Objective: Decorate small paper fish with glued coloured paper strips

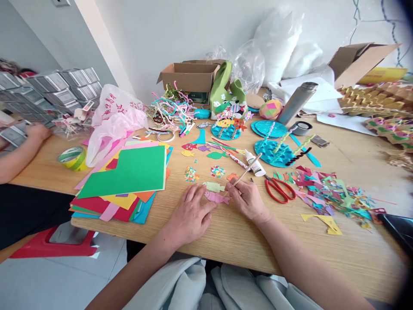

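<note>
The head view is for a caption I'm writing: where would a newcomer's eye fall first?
The bright green sheet probably catches the eye first, atop the stack of colored paper on the left. Next might come the red scissors, beside the heap of scraps on the right. Between them, the right hand holds a thin stick beside a pink paper fish.

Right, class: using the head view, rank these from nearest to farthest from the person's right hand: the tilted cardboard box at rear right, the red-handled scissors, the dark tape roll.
From the right hand:
1. Red-handled scissors: just to its right.
2. Dark tape roll: farther back, to the right.
3. Tilted cardboard box: rear right, well beyond the roll.
</note>
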The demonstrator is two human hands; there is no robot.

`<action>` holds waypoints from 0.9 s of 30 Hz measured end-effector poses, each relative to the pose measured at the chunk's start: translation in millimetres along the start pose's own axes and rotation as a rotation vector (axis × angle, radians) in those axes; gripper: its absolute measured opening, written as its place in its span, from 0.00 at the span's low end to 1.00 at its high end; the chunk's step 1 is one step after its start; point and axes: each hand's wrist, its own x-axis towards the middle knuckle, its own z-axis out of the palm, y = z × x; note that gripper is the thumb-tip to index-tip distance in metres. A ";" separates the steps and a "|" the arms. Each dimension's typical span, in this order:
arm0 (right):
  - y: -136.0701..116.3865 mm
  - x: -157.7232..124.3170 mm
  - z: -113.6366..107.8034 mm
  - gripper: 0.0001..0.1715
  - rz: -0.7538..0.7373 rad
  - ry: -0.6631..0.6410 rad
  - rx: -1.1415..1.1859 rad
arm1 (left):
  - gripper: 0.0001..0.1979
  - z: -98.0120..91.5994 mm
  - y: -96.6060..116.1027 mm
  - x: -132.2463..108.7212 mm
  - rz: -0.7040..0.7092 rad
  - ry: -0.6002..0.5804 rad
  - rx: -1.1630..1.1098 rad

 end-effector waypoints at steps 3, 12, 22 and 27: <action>-0.1 -0.2 1.2 0.19 -0.010 -0.004 0.001 | 0.18 0.8 -0.3 -0.3 0.001 0.002 0.000; -1.0 -0.2 -0.3 0.19 -0.015 0.016 0.018 | 0.18 0.2 -0.2 -0.2 0.000 0.006 0.000; -2.1 -1.1 0.2 0.19 0.005 -0.035 0.048 | 0.18 1.4 -0.8 0.2 0.002 0.001 0.001; -2.6 0.0 0.1 0.20 0.011 -0.028 0.031 | 0.17 0.8 -0.6 0.3 0.001 0.001 -0.002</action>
